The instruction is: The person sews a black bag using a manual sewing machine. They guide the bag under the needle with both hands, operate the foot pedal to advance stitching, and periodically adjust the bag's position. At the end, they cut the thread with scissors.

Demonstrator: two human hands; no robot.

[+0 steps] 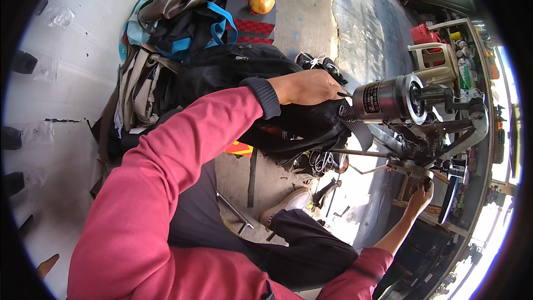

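Matt black cloth bag [288,125]; glossy metal motor [388,99]; rough concrete floor [361,28]

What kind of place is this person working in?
Probably a small street-side repair stall for bags or shoes. A hand-cranked stitching machine stands at the front, a black bag is pushed up to it, and a heap of bags lies on the floor behind.

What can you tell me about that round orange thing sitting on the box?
The orange fruit looks round, smooth and a bit shiny, yellow-orange with a darker patch near its top. It rests alone on the dark lid of a box with red checked sides, at the far end of the floor behind a heap of bags. Neither hand touches it.
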